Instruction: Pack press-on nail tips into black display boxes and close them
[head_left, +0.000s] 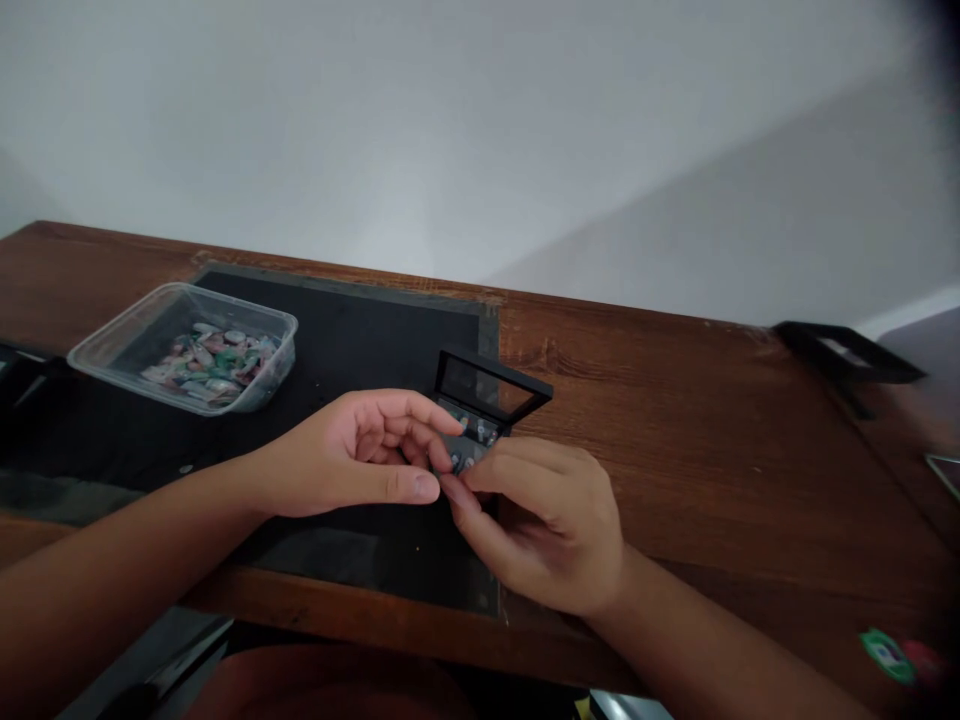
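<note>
A small black case [495, 385] stands with its windowed lid raised, and small shiny pieces [480, 430] sit inside it. At its left side is my left hand [375, 450], its fingers loosely curled and the thumb apart from them; no held thing shows. My right hand [547, 510] is at the front right of the case, thumb and forefinger pinched together at its near edge. Whatever lies between those fingertips is hidden. Both hands cover part of the case.
A clear plastic tub [187, 345] of small wrapped pieces stands at the left on a black mat [337, 340] taped to the wooden table [675, 430]. A black frame-like object [847, 350] lies at the far right. A green item [887, 655] is at the lower right.
</note>
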